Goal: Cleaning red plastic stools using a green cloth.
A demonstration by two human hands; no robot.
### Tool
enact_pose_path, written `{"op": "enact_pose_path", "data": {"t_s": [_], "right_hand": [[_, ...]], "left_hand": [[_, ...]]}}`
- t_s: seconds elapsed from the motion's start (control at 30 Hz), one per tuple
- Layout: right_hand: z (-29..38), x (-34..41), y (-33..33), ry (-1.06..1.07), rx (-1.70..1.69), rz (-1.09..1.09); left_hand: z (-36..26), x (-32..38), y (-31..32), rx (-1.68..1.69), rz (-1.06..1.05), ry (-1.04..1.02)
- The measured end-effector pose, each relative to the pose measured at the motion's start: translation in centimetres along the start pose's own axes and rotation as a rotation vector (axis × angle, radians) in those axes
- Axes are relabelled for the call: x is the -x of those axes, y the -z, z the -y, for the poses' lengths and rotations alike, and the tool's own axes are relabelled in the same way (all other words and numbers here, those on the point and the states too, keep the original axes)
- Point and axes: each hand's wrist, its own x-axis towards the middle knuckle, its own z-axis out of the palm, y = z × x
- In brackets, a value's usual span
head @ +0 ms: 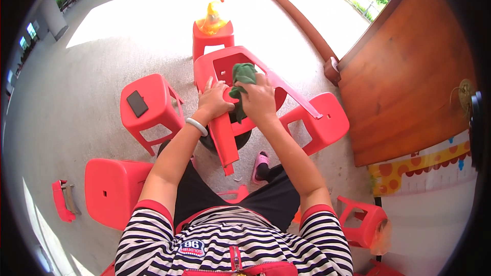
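A red plastic stool (225,140) lies tipped over in front of me, its legs pointing towards me and to the right. My left hand (215,97) grips this stool at the top of a leg, with a pale bangle on the wrist. In my right hand (259,97) is a bunched green cloth (244,74), held against the stool's frame near its open side. One end of the cloth hangs down below my fingers. Under the stool sits a black round basin (243,140), mostly hidden, so its contents cannot be seen.
A red stool (155,84) at left carries a dark phone-like object (137,103). Another stool (211,42) ahead holds a yellow plastic bag (213,21). More stools stand at right (330,119) and lower left (109,189). A wooden door (402,73) stands at right.
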Motion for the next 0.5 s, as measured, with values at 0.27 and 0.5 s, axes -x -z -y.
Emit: {"op": "enact_pose_path", "data": {"t_s": [0.27, 0.5], "right_hand": [[-3.3, -0.7, -5.3, -0.212, 0.238, 0.227], [-8.5, -3.7, -2.9, -0.514, 0.385, 0.266]], "left_hand": [[-0.4, 1.5, -0.2, -0.020, -0.046, -0.043], [1.3, 1.7, 0.1, -0.014, -0.095, -0.025]]}}
